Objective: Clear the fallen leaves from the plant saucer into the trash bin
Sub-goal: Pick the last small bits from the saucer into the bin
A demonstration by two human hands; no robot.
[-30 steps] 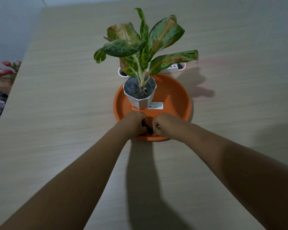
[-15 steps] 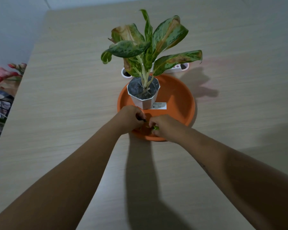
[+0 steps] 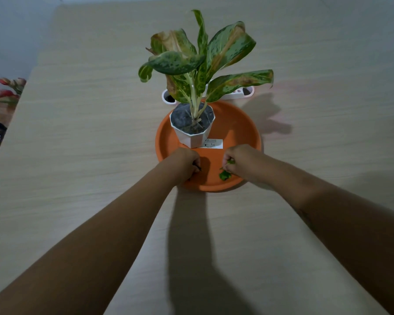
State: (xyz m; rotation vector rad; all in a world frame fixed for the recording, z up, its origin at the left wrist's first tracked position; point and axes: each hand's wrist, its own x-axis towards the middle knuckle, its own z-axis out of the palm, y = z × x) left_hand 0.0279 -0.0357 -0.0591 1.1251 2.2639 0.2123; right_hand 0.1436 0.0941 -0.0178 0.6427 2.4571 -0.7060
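**Gathering leaf litter from the near half of the saucer**

Both hands work inside the near rim of the orange saucer [image 3: 241, 123], which rests on a pale wood-grain table [image 3: 89, 123]. The left hand [image 3: 187, 161] is curled into a closed fist over the saucer floor; something small and dark shows at its fingertips, though what it is cannot be made out. The right hand [image 3: 237, 160] is closed in a pinch on green leaf fragments [image 3: 230, 162], with a further green scrap [image 3: 224, 175] just below it, either dangling or lying on the saucer; which cannot be told. The white faceted pot [image 3: 191, 133] stands toward the far left of the saucer, leaving the near floor open, which is probably why the hands enter from this side. A white label [image 3: 213, 143] lies flat beside the pot. A white object [image 3: 243, 92] sits behind the plant [image 3: 200, 62]. No trash bin is in view, so the collected leaves will likely have to be carried out of frame.
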